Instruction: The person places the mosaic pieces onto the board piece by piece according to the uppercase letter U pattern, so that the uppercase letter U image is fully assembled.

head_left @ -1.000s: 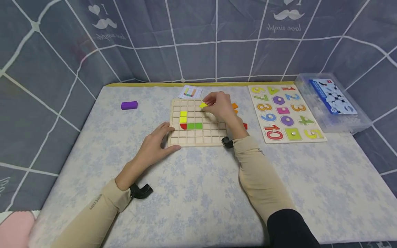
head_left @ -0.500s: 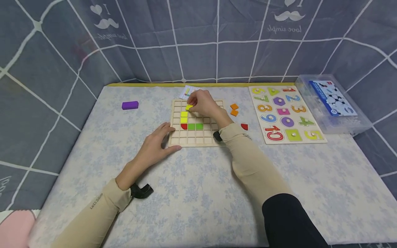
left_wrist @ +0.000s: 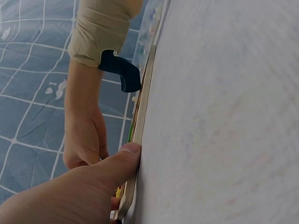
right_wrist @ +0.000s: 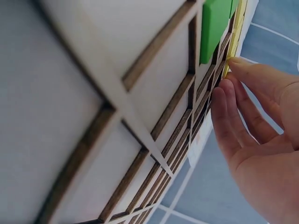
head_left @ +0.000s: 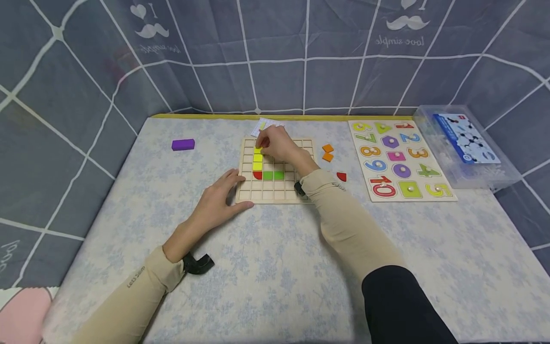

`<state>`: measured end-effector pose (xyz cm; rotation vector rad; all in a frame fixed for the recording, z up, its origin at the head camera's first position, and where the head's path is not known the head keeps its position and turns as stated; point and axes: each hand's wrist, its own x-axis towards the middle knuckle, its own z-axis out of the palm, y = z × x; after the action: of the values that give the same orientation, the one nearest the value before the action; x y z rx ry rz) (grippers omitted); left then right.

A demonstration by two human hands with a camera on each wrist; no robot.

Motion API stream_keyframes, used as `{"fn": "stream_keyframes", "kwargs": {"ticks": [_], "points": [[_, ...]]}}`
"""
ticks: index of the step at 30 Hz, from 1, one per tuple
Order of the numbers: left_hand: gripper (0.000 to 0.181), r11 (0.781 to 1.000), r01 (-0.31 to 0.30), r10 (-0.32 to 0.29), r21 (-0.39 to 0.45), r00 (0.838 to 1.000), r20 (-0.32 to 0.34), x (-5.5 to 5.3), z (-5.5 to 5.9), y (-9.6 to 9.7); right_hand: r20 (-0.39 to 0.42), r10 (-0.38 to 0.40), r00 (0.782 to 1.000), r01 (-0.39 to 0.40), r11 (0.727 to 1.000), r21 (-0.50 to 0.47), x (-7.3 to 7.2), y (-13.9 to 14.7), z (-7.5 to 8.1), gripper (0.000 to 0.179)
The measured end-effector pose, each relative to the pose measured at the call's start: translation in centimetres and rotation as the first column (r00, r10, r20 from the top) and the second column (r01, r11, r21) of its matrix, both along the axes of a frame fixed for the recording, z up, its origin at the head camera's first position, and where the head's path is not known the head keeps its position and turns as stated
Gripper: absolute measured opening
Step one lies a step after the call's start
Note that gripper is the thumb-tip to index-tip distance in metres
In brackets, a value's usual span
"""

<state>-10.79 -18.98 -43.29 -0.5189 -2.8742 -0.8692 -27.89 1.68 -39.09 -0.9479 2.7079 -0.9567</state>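
A wooden grid board (head_left: 283, 196) lies on the table. My left hand (head_left: 216, 203) rests at its left front corner, fingers along the left side and thumb (left_wrist: 127, 151) against the front edge. Between thumb and fingertips my right hand (head_left: 279, 145) pinches a yellow square tile (head_left: 258, 151) at the top of a column, right above two yellow tiles (head_left: 257, 162) set in the grid. Below those sits a red quarter-round tile (head_left: 257, 175), with two green tiles (head_left: 273, 175) to its right. One green tile (right_wrist: 213, 28) shows large in the right wrist view.
A pattern card (head_left: 261, 125) lies behind the board, partly hidden by my right hand. Two orange tiles (head_left: 328, 156) and a red quarter-round piece (head_left: 341, 177) lie right of it. Further right are a number puzzle (head_left: 412, 199) and a clear plastic box (head_left: 477, 179); a purple block (head_left: 183, 145) sits left.
My right hand has carried the yellow tile left across the board and down onto the top of the yellow column. The left hand has stayed at the corner.
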Motion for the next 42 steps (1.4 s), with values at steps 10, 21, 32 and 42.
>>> {"fn": "stream_keyframes", "kwargs": {"ticks": [10, 21, 32, 42], "points": [[0.073, 1.0, 0.002, -0.002, -0.001, 1.0, 0.007, 0.0, 0.1, 0.0, -0.005, -0.006, 1.0, 0.007, 0.998, 0.063, 1.0, 0.4, 0.1, 0.027], [0.074, 1.0, 0.002, -0.002, -0.009, 1.0, 0.01, 0.1, -0.1, 0.0, 0.032, 0.061, 0.998, -0.063, 0.993, 0.1, 3.0, 1.8, 0.4, 0.038], [0.075, 1.0, 0.001, -0.001, -0.019, 1.0, 0.005, -0.4, 0.1, 0.3, 0.095, -0.143, 0.985, 0.155, 0.979, -0.134, 2.8, 7.5, 0.9, 0.028], [0.074, 1.0, -0.009, 0.01, -0.016, 1.0, 0.017, -0.2, -0.1, 0.1, 0.077, -0.362, 0.929, 0.37, 0.901, -0.226, 1.6, 12.6, 0.4, 0.026]]}}
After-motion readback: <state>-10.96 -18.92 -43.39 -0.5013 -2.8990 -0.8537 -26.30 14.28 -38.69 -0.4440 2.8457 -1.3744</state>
